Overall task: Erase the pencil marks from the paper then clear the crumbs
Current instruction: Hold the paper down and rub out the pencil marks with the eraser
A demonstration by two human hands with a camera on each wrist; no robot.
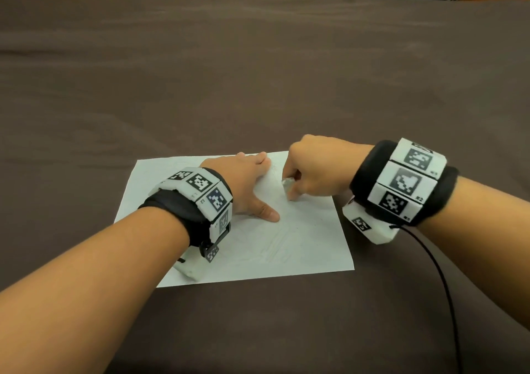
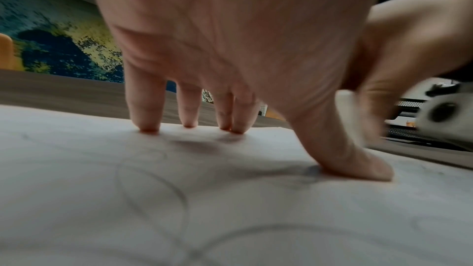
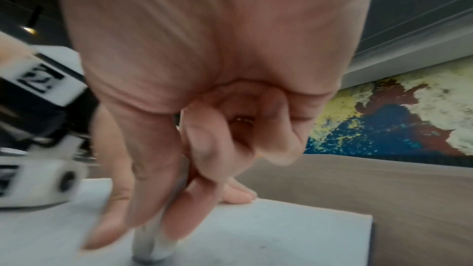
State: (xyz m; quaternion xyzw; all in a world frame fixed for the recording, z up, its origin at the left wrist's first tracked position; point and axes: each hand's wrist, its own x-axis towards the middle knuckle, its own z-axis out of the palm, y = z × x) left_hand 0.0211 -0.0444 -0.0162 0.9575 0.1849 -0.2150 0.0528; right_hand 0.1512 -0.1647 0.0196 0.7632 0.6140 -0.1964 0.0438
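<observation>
Paper (image 1: 304,247) lies flat on the brown tablecloth (image 1: 258,72), near the table's front edge, with both hands over its far half. Left hand (image 1: 243,181) is spread palm-down on the sheet: in the left wrist view four fingertips (image 2: 148,126) press near the far edge and the thumb (image 2: 358,167) presses closer in, splayed toward the right hand. Right hand (image 1: 312,170) is curled; thumb and first fingers pinch a pale eraser (image 3: 153,246) held roughly upright, its lower end touching the paper just right of the left thumb. Remaining right fingers are folded into the palm. Eraser sits below the pinch, protruding downward from between the fingertips; right wrist view is motion-blurred, so its exact shape is unclear. Faint curved pencil marks (image 2: 153,195) show on the sheet under and in front of the left palm, and fainter streaks on the near half. Crumbs cannot be made out with certainty.
</observation>
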